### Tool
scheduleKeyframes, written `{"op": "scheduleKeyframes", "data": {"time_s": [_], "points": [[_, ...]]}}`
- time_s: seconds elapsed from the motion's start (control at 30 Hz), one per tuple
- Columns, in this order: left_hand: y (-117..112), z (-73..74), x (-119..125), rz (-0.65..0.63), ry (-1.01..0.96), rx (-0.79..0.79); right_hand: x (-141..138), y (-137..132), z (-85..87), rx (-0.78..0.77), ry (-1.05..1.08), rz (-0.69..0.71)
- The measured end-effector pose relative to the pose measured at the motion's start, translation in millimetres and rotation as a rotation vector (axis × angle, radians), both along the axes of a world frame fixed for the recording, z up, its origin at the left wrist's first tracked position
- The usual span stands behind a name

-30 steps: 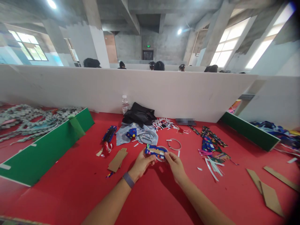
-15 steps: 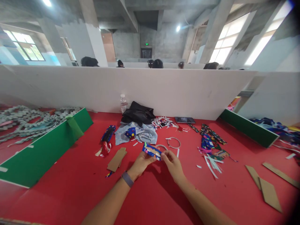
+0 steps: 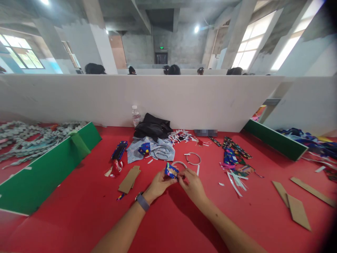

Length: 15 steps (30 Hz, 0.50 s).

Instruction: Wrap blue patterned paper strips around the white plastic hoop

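Over the middle of the red table, a small blue patterned fabric piece (image 3: 170, 169) with a tan, cardboard-like strip along it is held between both hands. My left hand (image 3: 158, 184) grips its left end, thumb on the near side. My right hand (image 3: 194, 183) pinches its right end with fingers and thumb, covering that end. Just behind the hands lie a pale ring (image 3: 180, 163) and a second ring (image 3: 194, 163) with a white tab. Left of my left hand are brown cardboard pieces (image 3: 128, 180).
A light blue cloth (image 3: 133, 154) and a black bag (image 3: 152, 126) lie behind, beside a plastic bottle (image 3: 136, 116). Patterned fabric strips (image 3: 237, 147) and white strips (image 3: 237, 182) are at right. Green dividers (image 3: 50, 175) flank the table; a white partition (image 3: 158, 95) stands behind.
The fabric piece has turned and looks shorter from here. My right hand has moved slightly left and its fingers have curled more over the end. The whole view has shifted a little.
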<state>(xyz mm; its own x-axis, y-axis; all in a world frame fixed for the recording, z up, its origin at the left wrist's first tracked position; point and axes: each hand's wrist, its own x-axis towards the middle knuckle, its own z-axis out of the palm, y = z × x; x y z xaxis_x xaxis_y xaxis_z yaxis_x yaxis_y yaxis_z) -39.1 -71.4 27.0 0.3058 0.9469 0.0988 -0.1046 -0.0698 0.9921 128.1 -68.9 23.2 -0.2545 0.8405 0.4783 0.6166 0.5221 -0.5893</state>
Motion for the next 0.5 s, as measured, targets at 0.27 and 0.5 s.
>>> {"op": "scheduleKeyframes", "data": {"time_s": [0.27, 0.5], "points": [[0.0, -4.4, -1.5, -0.023, 0.029, 0.036, 2.5, 0.8, 1.1, 0.077, -0.17, -0.017], [0.8, -5.3, -1.3, -0.044, 0.054, 0.036, 4.9, 0.8, 1.6, 0.126, -0.275, 0.002]]}}
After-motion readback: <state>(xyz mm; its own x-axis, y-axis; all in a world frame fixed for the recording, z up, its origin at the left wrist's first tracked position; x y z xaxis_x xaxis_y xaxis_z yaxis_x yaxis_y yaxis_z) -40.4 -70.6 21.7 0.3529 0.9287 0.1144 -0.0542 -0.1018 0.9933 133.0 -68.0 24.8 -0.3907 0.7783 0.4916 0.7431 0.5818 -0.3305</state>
